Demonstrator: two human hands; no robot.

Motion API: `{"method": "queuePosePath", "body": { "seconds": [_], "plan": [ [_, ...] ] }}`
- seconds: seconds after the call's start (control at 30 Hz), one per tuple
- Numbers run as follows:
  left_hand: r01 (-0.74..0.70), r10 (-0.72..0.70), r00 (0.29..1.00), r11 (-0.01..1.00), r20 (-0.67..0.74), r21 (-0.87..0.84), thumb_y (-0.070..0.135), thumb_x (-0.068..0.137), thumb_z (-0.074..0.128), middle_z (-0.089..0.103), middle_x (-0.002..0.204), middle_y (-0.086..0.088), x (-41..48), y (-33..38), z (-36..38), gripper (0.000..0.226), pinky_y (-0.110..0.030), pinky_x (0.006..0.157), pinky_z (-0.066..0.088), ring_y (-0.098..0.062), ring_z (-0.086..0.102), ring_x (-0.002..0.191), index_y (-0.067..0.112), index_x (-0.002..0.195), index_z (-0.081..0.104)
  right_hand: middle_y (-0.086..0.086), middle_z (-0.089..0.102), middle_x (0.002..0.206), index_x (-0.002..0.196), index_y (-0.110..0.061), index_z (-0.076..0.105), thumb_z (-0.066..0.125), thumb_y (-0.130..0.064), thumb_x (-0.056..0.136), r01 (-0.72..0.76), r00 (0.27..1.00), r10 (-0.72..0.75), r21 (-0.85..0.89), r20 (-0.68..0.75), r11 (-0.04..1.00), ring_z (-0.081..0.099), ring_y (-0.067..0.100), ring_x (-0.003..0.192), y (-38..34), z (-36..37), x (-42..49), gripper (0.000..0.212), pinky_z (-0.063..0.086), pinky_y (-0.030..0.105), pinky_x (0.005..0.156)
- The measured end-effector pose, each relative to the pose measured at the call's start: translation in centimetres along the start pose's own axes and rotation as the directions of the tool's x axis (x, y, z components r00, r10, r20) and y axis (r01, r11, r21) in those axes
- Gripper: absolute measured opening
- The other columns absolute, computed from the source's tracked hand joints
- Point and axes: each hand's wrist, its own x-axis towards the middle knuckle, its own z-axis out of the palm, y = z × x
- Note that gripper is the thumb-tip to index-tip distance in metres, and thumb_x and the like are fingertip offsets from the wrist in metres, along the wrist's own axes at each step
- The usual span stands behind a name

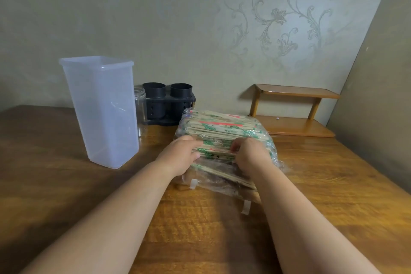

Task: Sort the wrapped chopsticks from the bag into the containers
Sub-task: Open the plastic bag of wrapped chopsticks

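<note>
The left hand [181,155] and right hand [250,154] are gripping the near end of the wrapped chopsticks [222,127], which are lying in the bag [209,181] right of the tall container [104,113], and, I judge, an uneven pull is risking the slippery stack spilling.

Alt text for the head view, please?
The left hand and right hand grip a clear bag of wrapped chopsticks on a wooden table. A tall translucent container, a clear jar and a black two-cup holder stand at left.
</note>
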Motion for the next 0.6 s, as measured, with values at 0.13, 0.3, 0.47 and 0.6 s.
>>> {"method": "queuePosePath", "body": {
  "seconds": [0.13,0.3,0.47,0.6],
  "plan": [
    [0.001,-0.002,1.000,0.998,-0.019,-0.060,0.025,0.101,0.052,0.043,0.150,0.008,-1.0,-0.3,-0.8,0.044,-0.032,0.111,0.036,-0.012,0.042,0.133,0.033,0.143,0.049,0.005,0.058,0.126,0.114,-0.030,0.068,0.053,0.001,0.084,0.009,0.999,-0.008,0.017,-0.045,1.000,0.055,0.028,0.113,0.0,0.4,0.7,0.046,0.049,0.033,0.094],
    [-0.011,0.012,0.997,1.000,0.071,-0.020,0.022,0.096,0.061,0.049,0.145,0.010,-2.6,0.0,-3.3,0.042,-0.022,0.098,0.039,-0.011,0.047,0.128,0.034,0.136,0.055,0.004,0.061,0.129,0.122,-0.029,0.065,0.056,-0.003,0.087,0.019,0.999,-0.021,0.045,0.044,0.999,0.058,0.025,0.112,0.1,-0.4,0.1,0.045,0.050,0.032,0.090],
    [-0.015,0.011,0.995,0.999,0.100,0.044,0.028,0.098,0.058,0.046,0.147,0.011,-4.7,0.4,-4.6,0.036,-0.027,0.106,0.034,-0.010,0.044,0.132,0.035,0.133,0.058,-0.005,0.067,0.117,0.109,-0.027,0.070,0.064,-0.007,0.086,0.161,0.984,-0.171,0.146,0.055,0.976,0.062,0.015,0.104,-0.6,-2.3,-1.9,0.031,0.050,0.024,0.082],
    [0.041,-0.038,0.991,0.999,0.127,-0.016,0.056,0.091,0.057,0.055,0.137,0.016,-6.2,0.5,-5.3,0.042,-0.031,0.097,0.047,-0.007,0.053,0.119,0.040,0.131,0.058,0.000,0.074,0.079,0.081,-0.020,0.071,0.065,-0.001,0.082,0.211,0.931,-0.276,0.267,0.237,0.940,0.071,0.013,0.071,-2.6,-3.6,-3.8,0.019,0.060,0.027,0.067]
  ]
}}
